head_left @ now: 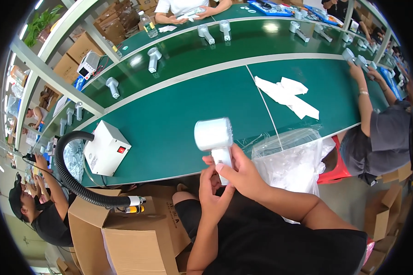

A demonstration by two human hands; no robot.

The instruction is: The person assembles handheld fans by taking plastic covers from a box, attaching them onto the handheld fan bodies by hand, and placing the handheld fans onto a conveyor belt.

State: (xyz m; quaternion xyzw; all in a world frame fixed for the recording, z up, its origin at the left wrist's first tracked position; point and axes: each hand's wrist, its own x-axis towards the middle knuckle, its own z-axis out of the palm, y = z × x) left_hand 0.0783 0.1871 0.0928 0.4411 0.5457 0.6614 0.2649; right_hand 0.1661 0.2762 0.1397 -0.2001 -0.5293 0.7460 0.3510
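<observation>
- Hands, two, both closed on one article: right hand [244,173] gripping the handle from the right, thumb laid along its face; left hand [211,189] closed about the handle's lower end.
- Device, handheld, one, pale grey-white [214,134]: drum-shaped head uppermost, handle downward, held up before the wearer at the near edge of the counter.
- Handling, as judged: head looks the bulkier part, so one hand is best kept firm on the handle while the other turns or checks the lower end; thumb pressure light, head clear of the counter.
- Counter, green [183,114], crossed by a pale seam.
- Bag, clear plastic, with whitish contents [287,158], at the near edge, just right of the hands.
- Sheets, white, crumpled [287,97], farther off to the right.
- Box, white, red switch [108,149], left; black corrugated hose [105,200] curving out above an open carton [137,245].
- Beyond a pale rail: similar devices, spaced along a darker lane, one at [154,59].
- Obscured: much of the handle, behind fingers; left fingertips; bag contents, not identifiable; head's far side, unseen; far stations, small and bent at the rim.
</observation>
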